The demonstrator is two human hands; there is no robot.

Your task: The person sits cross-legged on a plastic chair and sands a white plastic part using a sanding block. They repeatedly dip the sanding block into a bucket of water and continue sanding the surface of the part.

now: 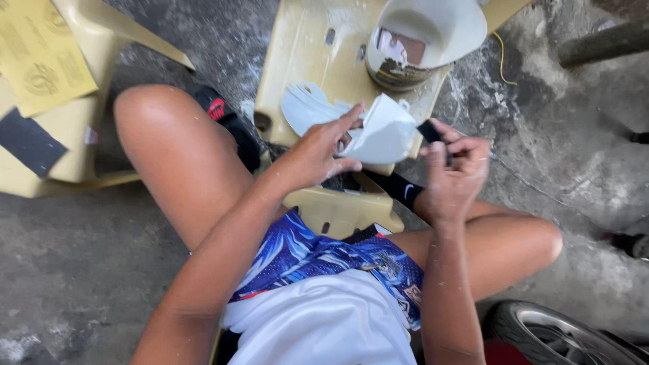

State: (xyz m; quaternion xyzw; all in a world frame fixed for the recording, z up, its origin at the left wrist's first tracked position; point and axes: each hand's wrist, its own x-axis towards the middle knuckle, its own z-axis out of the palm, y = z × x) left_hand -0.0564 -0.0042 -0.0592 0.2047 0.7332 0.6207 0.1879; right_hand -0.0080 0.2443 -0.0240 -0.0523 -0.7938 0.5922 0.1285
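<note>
Head view, looking down at a seated person with bare knees spread wide. The left hand [318, 152] sits just left of centre, fingers curled around the near edge of a white panel [384, 132], thumb under it and index finger stretched along its top edge toward 1 o'clock. The panel is a curved, pale plastic piece held tilted above a yellow chair [304, 61], between the two hands.

The right hand [454, 169] is at 3 o'clock from the panel, fingers pressed together in a pinch on a small black pad [429, 130], which touches the panel's right edge. Its fingertips fold tightly over the pad, so most of it is hidden.

At 11 o'clock from the left hand, a second white piece [304, 108] lies flat on the chair seat, partly under the held panel. At 12 o'clock, near the top edge, a tin [399, 61] stands on the chair with a white curved part [446, 23] leaning over it.

At 9 o'clock, far left, another yellow chair [74, 122] carries yellow sheets [40, 54] and a dark sheet [27, 142]. A black shoe [226, 122] shows beside the left knee, and a black sock [399, 186] below the panel. Blue patterned shorts [318, 253] and a white shirt [324, 324] fill 6 o'clock. A wheel [554, 334] sits at 5 o'clock on the grey concrete floor [81, 270].
</note>
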